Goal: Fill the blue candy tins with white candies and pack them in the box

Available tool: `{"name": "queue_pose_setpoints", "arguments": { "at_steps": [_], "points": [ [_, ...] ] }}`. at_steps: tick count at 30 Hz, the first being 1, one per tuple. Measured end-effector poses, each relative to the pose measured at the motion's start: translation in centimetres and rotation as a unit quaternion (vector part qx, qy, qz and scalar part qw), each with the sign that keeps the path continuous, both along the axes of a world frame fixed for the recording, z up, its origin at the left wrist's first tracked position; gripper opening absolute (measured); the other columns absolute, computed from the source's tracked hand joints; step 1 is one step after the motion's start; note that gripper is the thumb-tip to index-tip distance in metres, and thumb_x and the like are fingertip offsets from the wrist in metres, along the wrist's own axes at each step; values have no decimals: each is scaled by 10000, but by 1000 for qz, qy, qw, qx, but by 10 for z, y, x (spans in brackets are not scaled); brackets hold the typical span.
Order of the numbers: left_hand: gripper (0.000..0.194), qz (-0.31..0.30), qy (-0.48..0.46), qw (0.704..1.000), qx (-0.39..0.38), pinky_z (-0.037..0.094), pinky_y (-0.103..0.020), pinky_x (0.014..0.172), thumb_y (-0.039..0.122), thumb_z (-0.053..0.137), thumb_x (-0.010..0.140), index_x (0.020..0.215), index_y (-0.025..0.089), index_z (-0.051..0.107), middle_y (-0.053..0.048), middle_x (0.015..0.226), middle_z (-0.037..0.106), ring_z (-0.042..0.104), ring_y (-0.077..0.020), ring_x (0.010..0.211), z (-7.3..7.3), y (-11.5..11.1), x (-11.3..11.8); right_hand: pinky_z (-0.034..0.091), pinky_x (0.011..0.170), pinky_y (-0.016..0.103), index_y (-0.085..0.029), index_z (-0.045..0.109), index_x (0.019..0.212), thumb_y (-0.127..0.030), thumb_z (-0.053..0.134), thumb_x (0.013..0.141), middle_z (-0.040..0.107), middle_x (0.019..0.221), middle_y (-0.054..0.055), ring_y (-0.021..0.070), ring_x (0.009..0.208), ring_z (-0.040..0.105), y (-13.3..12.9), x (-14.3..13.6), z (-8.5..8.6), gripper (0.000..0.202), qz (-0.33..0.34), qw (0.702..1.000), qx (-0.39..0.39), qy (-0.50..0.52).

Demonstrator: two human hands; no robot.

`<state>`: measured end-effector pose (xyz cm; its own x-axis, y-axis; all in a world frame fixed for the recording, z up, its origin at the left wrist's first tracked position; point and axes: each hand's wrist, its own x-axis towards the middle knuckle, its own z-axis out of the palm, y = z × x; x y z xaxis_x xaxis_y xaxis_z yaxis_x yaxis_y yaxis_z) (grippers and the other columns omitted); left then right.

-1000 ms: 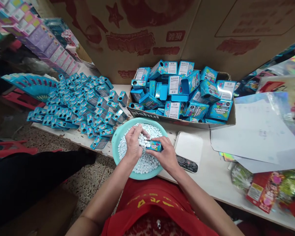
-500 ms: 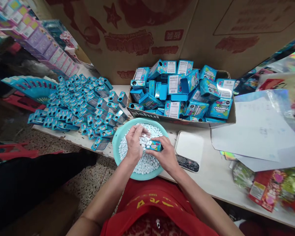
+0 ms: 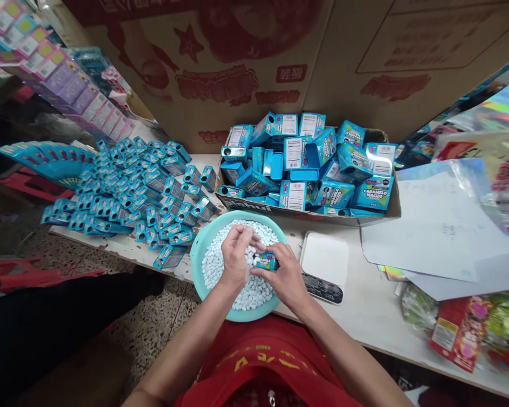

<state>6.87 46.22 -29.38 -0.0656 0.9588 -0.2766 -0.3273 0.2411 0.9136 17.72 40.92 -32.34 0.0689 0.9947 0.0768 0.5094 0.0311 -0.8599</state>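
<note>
The turquoise basin [image 3: 197, 261] overlaps the bench's [image 3: 365, 319] near edge. Over it, the right hand [image 3: 285, 272] grips a small blue "Caramelo Macizo" box [image 3: 266, 260]; the left hand [image 3: 236, 257] cups white candies [image 3: 251, 255] against its end. Bench surface shows between scale [image 3: 326, 257] and papers [image 3: 428, 220].

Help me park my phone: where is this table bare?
A bare patch lies between the digital scale, the paper sheets and the front edge of the table. Crowded: small blue boxes left of the basin, the cardboard tray behind it.
</note>
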Motion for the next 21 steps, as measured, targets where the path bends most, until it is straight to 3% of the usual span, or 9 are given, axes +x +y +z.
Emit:
{"name": "queue_pose_setpoints", "arguments": {
  "at_steps": [4,9,13,15,17,19,21],
  "points": [
    [234,10,17,1000,19,460,-229,532,371,615,784,711,159,547,16,600,573,573,-104,525,-3,0,2,465,775,391,-218,631,973,-439,742,710,628,914,57,246,895,564,0,1,0,361,-2,1000,-4,6],
    [223,-53,-4,998,26,419,-219,481,363,606,791,716,159,554,14,586,569,532,-90,463,5,-4,6,468,760,381,-233,642,932,-435,738,716,632,887,45,239,878,575,0,1,0,311,-12,999,-16,32],
    [248,-38,-1,998,41,419,-228,474,406,546,817,726,175,545,21,558,543,520,-101,458,5,5,-11,476,790,378,-241,642,963,-445,776,661,623,906,38,232,894,585,-7,8,3,388,-3,996,-1,85],
    [285,-30,80,995,44,458,-256,534,440,486,845,748,182,558,7,592,566,559,-126,526,-14,17,-26,477,814,383,-252,643,989,-441,784,649,621,929,41,232,924,583,-10,12,3,414,-8,994,20,107],
    [297,-76,234,969,37,495,-309,663,443,466,852,776,185,592,-30,713,631,615,-172,695,-45,27,-40,480,824,387,-261,649,988,-435,786,648,620,936,41,231,934,583,-13,16,1,406,-14,992,29,123],
    [263,-161,405,898,63,469,-369,847,404,481,849,835,189,632,-65,913,671,605,-219,924,-80,29,-46,489,820,386,-265,655,981,-432,792,644,619,936,39,226,926,590,-15,18,-3,400,-19,989,30,143],
    [262,-205,525,819,103,406,-401,952,372,487,857,979,196,638,-82,1103,637,543,-241,1071,-109,23,-42,497,815,381,-264,659,980,-428,800,637,619,946,42,223,924,596,-17,18,-6,406,-26,986,29,162]
  ]
}}
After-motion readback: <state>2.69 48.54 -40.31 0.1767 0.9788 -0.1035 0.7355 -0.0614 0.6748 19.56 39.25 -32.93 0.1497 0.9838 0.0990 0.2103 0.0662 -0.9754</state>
